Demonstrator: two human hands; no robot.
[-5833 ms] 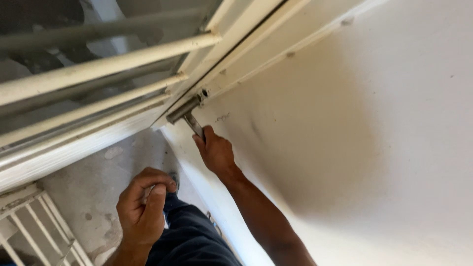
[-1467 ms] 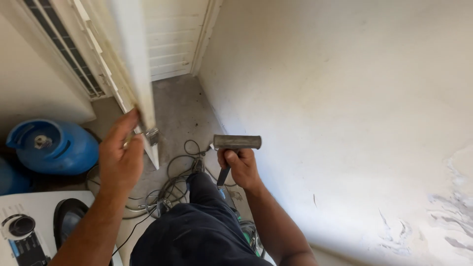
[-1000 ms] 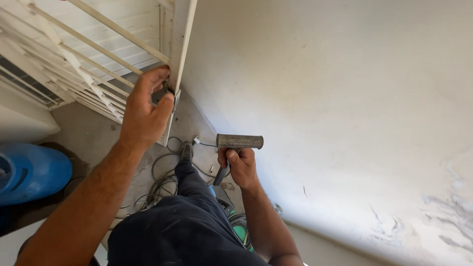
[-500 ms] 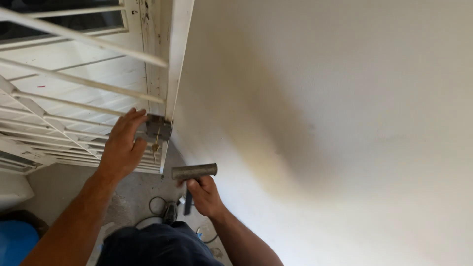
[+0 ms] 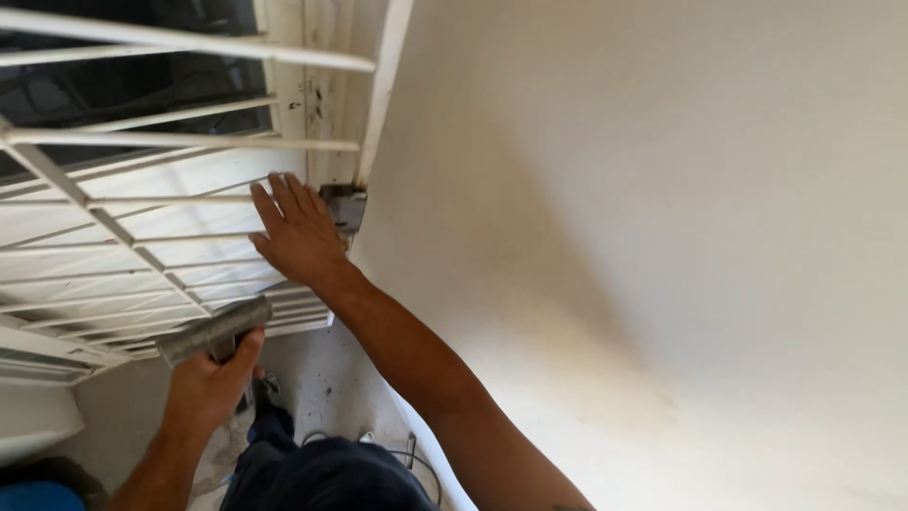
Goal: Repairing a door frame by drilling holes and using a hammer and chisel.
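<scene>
Grey steel hammer (image 5: 213,330) held tilted, low by white grille (image 5: 142,218).

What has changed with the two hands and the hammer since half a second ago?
The hammer has changed hands: the left hand now grips it, low in front of the white gate, where the right hand held it before. The right hand has gone up and lies open on the gate beside the grey hinge, which the left hand touched earlier. The gate and wall are unchanged.
</scene>
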